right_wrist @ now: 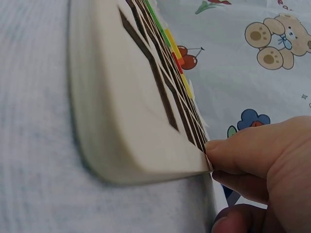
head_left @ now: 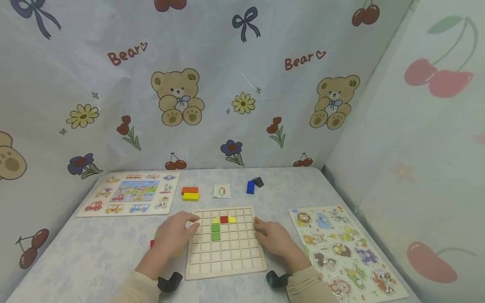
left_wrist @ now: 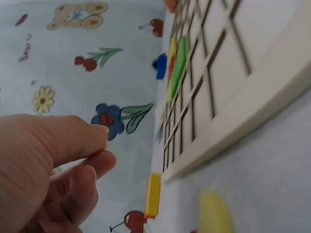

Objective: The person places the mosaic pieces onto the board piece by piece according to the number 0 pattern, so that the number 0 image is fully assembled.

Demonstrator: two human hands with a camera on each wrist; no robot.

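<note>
A wooden grid board (head_left: pixel 236 254) lies between the two hands. Near its top edge sit a red square (head_left: pixel 224 219) with a yellow piece (head_left: pixel 233 219) on either side, and two green squares (head_left: pixel 215 232) run down below. My right hand (head_left: pixel 274 237) grips the board's right edge; in the right wrist view its fingertips (right_wrist: pixel 214 147) are at the corner. At the left edge is my left hand (head_left: pixel 175 231), its fingers loosely bent and nothing in them in the left wrist view. Partly hidden behind it are red, green and yellow pieces.
Behind the board are orange and yellow blocks (head_left: pixel 190 196), a small pattern card (head_left: pixel 222 191), a blue block (head_left: pixel 250 187) and a black block (head_left: pixel 259 182). A vehicle puzzle (head_left: pixel 129 210) lies back left, an animal puzzle (head_left: pixel 342 252) at right. Patterned cloth walls rise behind and at the right.
</note>
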